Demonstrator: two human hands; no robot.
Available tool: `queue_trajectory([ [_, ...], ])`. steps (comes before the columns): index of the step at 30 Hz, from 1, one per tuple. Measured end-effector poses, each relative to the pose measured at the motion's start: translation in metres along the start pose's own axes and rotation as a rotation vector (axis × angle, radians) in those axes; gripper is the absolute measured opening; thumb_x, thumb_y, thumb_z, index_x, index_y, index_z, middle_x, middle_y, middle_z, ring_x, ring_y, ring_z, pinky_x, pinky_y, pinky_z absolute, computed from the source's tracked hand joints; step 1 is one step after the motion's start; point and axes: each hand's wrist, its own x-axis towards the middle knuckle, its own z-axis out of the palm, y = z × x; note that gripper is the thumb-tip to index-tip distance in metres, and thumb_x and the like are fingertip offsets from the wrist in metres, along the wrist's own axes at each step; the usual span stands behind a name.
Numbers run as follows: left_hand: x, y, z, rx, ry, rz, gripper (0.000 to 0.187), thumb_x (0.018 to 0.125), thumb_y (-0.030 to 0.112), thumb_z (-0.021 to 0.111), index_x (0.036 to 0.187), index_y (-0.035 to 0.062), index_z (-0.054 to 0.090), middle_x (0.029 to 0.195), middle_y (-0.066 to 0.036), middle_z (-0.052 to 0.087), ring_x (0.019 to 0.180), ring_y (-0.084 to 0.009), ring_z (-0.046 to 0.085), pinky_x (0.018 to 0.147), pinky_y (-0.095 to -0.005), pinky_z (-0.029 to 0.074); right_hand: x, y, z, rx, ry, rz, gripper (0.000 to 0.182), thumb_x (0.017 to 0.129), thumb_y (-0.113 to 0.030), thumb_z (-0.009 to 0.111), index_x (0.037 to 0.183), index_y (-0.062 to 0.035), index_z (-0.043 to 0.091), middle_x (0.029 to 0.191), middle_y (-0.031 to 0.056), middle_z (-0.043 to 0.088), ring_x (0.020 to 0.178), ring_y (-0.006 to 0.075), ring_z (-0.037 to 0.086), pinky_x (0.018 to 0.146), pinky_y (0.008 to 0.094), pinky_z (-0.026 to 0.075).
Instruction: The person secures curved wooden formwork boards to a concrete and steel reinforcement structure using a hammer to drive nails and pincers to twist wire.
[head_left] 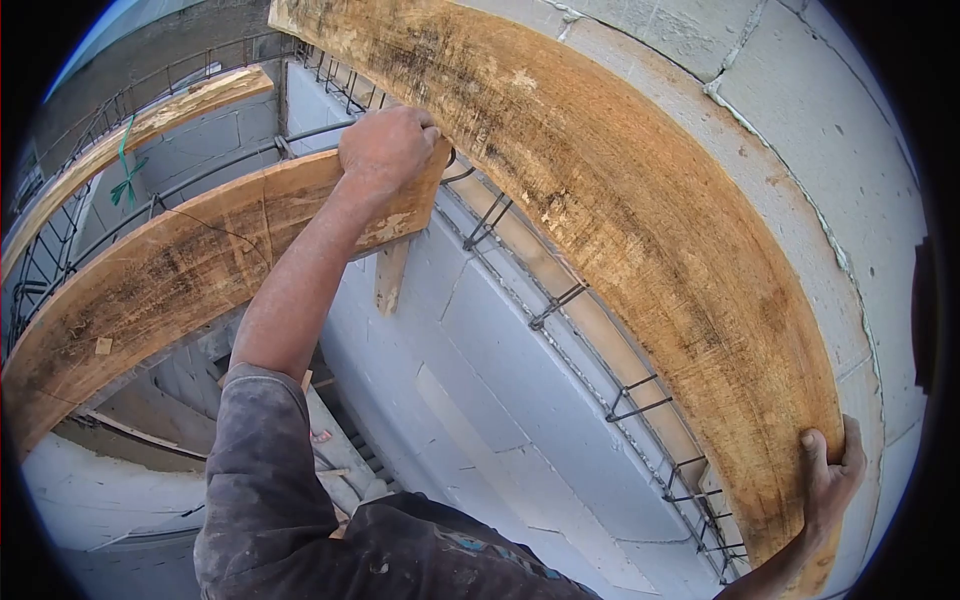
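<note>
A long, wide wooden plank [640,250] with dark stains leans along the block wall, curving down from upper left to lower right. My right hand [838,475] grips its right edge near the lower end, thumb on the face and fingers around the edge. On the left, a second wooden board [200,250] ends close to the plank's lower edge. My left hand [385,148] is closed over the top of that end, its fingertips close to the large plank. A short wooden piece [391,277] sticks down below the board's end.
Steel rebar with stirrups [555,305] runs along the top of the grey block wall [480,330]. Another timber strip [130,140] with a green tie [125,185] lies over rebar at upper left. Larger blocks [800,130] rise behind the plank. Wood scraps lie far below.
</note>
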Motion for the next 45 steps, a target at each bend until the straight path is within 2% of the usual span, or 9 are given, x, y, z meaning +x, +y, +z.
queue_trajectory([
  [11, 0.018, -0.014, 0.001, -0.272, 0.037, -0.066, 0.029, 0.094, 0.040, 0.060, 0.113, 0.0227, 0.073, 0.111, -0.006, 0.072, 0.099, -0.0282, 0.068, 0.086, -0.0423, 0.053, 0.008, -0.003, -0.035, 0.129, 0.057, 0.163, 0.084, 0.084, -0.041, 0.079, 0.138, 0.0132, 0.045, 0.114, 0.0219, 0.065, 0.106, 0.0259, 0.063, 0.093, 0.0332, 0.050],
  [17, 0.038, -0.030, -0.005, -0.844, -0.079, -0.124, 0.026, 0.092, 0.026, 0.068, 0.109, 0.0074, 0.074, 0.102, -0.009, 0.074, 0.089, -0.0185, 0.070, 0.068, -0.0340, 0.058, 0.037, 0.002, -0.062, 0.067, 0.321, -0.244, 0.036, 0.086, -0.028, 0.079, 0.100, 0.0027, 0.068, 0.082, 0.0079, 0.068, 0.073, 0.0141, 0.059, 0.062, 0.0267, 0.049],
  [20, 0.039, -0.026, -0.014, -1.300, -0.113, -0.232, 0.029, 0.096, 0.016, 0.064, 0.112, -0.0075, 0.066, 0.102, -0.014, 0.071, 0.088, -0.0244, 0.071, 0.074, -0.0317, 0.063, 0.043, -0.054, -0.102, 0.036, 0.037, -0.146, 0.037, 0.081, -0.028, 0.085, 0.091, 0.0031, 0.067, 0.072, 0.0026, 0.064, 0.066, 0.0102, 0.052, 0.059, 0.0254, 0.045],
  [26, 0.027, -0.010, -0.022, -1.935, -0.314, -0.431, 0.033, 0.103, 0.006, 0.045, 0.129, -0.0136, 0.043, 0.132, -0.028, 0.052, 0.124, -0.0371, 0.055, 0.104, -0.0420, 0.054, 0.040, -0.070, -0.115, 0.046, 0.020, -0.142, 0.037, 0.081, -0.028, 0.084, 0.093, 0.0029, 0.068, 0.073, 0.0020, 0.063, 0.065, 0.0100, 0.051, 0.058, 0.0255, 0.044],
  [30, 0.013, 0.001, -0.010, -2.253, -0.364, -0.270, 0.042, 0.107, 0.021, 0.028, 0.135, -0.0089, 0.040, 0.136, -0.026, 0.050, 0.128, -0.0376, 0.052, 0.111, -0.0511, 0.044, 0.029, -0.065, -0.115, 0.078, -0.011, -0.084, 0.039, 0.080, -0.029, 0.085, 0.094, 0.0029, 0.068, 0.072, 0.0020, 0.063, 0.065, 0.0110, 0.051, 0.059, 0.0266, 0.045],
  [35, -0.005, 0.031, -0.020, -2.632, -0.252, -0.425, 0.050, 0.106, 0.026, 0.017, 0.143, -0.0028, 0.037, 0.144, -0.025, 0.045, 0.137, -0.0403, 0.042, 0.115, -0.0587, 0.033, -0.005, -0.069, -0.105, 0.046, 0.060, -0.105, 0.044, 0.079, -0.031, 0.086, 0.097, 0.0031, 0.067, 0.076, 0.0057, 0.065, 0.065, 0.0165, 0.055, 0.060, 0.0311, 0.047],
  [36, -0.009, 0.037, -0.022, -2.628, -0.259, -0.436, 0.051, 0.106, 0.027, 0.018, 0.143, -0.0020, 0.037, 0.144, -0.024, 0.045, 0.136, -0.0406, 0.042, 0.115, -0.0597, 0.032, -0.014, -0.065, -0.100, 0.062, 0.095, -0.118, 0.045, 0.078, -0.033, 0.086, 0.098, 0.0031, 0.067, 0.077, 0.0075, 0.066, 0.064, 0.0192, 0.057, 0.061, 0.0328, 0.048],
  [37, -0.012, 0.039, -0.028, -2.617, -0.249, -0.437, 0.052, 0.105, 0.028, 0.019, 0.143, -0.0012, 0.038, 0.145, -0.024, 0.045, 0.136, -0.0409, 0.042, 0.114, -0.0607, 0.031, -0.025, -0.027, -0.101, 0.000, 0.025, 0.029, 0.054, 0.081, -0.040, 0.083, 0.118, -0.0031, 0.067, 0.099, 0.0123, 0.071, 0.085, 0.0187, 0.061, 0.079, 0.0338, 0.051],
  [45, -0.035, 0.018, -0.017, -2.605, -0.259, -0.456, 0.054, 0.101, 0.031, 0.023, 0.140, 0.0001, 0.045, 0.138, -0.023, 0.051, 0.127, -0.0403, 0.051, 0.109, -0.0637, 0.035, -0.085, -0.038, -0.058, -0.043, -0.251, 0.217, 0.056, 0.083, -0.046, 0.078, 0.115, -0.0021, 0.065, 0.100, 0.0131, 0.068, 0.083, 0.0248, 0.062, 0.075, 0.0361, 0.051],
])
